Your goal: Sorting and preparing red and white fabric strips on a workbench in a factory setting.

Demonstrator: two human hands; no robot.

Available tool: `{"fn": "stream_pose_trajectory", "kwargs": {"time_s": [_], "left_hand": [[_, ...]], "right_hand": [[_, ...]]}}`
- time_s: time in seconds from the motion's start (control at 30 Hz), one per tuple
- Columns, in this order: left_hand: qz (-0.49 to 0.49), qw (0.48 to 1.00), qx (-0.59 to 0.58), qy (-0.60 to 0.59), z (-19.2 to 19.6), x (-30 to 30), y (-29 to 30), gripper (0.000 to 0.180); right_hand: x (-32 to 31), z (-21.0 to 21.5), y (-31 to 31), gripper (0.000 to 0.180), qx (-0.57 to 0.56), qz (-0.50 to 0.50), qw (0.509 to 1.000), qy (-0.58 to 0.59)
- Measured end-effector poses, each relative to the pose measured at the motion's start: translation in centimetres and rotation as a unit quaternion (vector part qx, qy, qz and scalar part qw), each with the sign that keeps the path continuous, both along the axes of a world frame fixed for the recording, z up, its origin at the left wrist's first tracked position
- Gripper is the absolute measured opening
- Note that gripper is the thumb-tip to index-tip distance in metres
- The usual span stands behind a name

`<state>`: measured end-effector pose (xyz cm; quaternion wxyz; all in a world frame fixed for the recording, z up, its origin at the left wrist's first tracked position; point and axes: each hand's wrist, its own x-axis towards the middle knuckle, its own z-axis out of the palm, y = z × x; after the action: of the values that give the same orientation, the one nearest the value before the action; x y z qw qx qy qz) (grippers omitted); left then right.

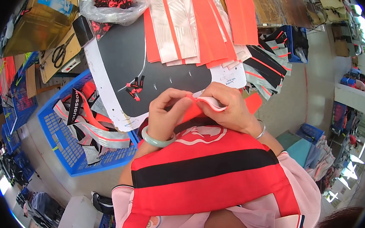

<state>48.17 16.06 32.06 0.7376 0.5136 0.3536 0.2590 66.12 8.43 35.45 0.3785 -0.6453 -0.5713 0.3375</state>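
Note:
My left hand [167, 111] and my right hand [230, 110] come together over the near edge of the white board. Both are closed on a coral fabric strip [196, 109], pinched between thumbs and fingers. Its pale backing shows as a folded curl at my right hand, and a coral end sticks out past the right wrist. Just beyond my left hand lies a small cluster of black and red tabs [135, 90], possibly zipper pulls, on the dark mat [167, 78]. Fingertip details between the hands are partly hidden.
Coral and whitish fabric panels [209, 24] are stacked at the far side. A clear plastic bag [116, 10] of black and red pieces stands far left. Blue crate [61, 151] with striped straps sits left; scissors [62, 50] lie beyond it. Grey-black striped pieces [266, 66] hang at the right.

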Motion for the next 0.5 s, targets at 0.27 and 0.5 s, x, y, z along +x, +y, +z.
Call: {"fn": "stream_pose_trajectory", "kwargs": {"time_s": [0.27,0.5], "left_hand": [[0.027,0.924,-0.352,-0.147,-0.96,-0.32,0.22,0.015],[0.022,0.928,-0.340,-0.151,-1.30,-0.32,0.06,0.014]], "right_hand": [[-0.25,0.53,0.48,0.016,-0.027,0.000,0.999,-0.028],[-0.39,0.49,0.47,0.014,-0.027,-0.007,0.999,-0.025]]}}
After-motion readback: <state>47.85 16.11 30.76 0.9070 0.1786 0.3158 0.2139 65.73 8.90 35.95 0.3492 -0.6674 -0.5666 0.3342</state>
